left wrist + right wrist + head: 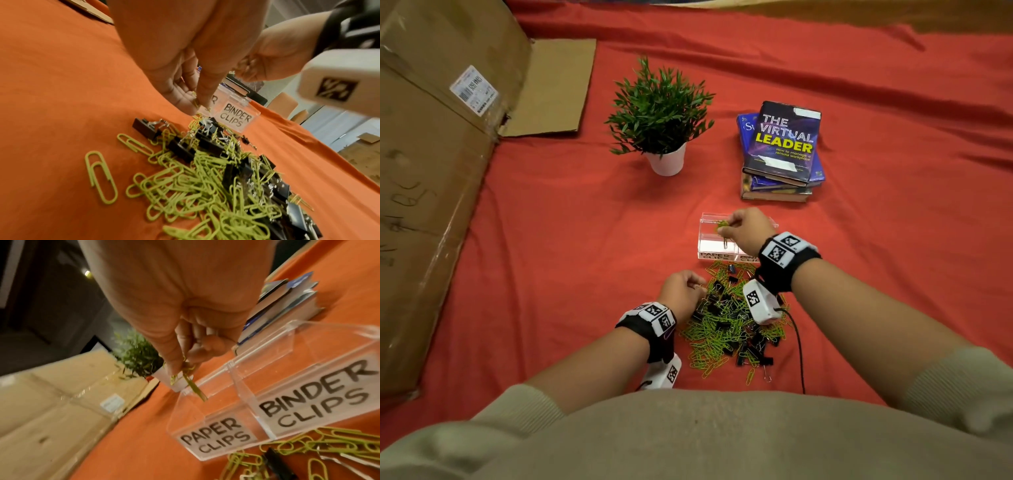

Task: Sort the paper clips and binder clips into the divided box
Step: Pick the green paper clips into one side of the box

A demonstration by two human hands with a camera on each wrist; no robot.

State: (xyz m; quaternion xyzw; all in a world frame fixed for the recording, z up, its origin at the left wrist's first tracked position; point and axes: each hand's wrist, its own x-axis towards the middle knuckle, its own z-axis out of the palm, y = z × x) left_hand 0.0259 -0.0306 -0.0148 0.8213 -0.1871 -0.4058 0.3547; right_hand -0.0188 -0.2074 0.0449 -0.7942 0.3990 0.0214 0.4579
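Note:
A clear divided box (708, 247) labelled PAPER CLIPS and BINDER CLIPS (216, 434) stands on the red cloth. My right hand (726, 226) hovers over its left, paper-clip compartment and pinches a few green paper clips (193, 386) that dangle towards the opening. Just in front of the box lies a mixed pile (729, 325) of green paper clips and black binder clips (180, 151). My left hand (700, 291) is at the pile's left far edge, fingertips (185, 104) down, pinching a green paper clip (194, 101).
A potted plant (661, 113) and a stack of books (780, 150) stand behind the box. A large cardboard box (431, 171) fills the left side. A black cable (799, 353) runs from the right wrist camera past the pile's right edge.

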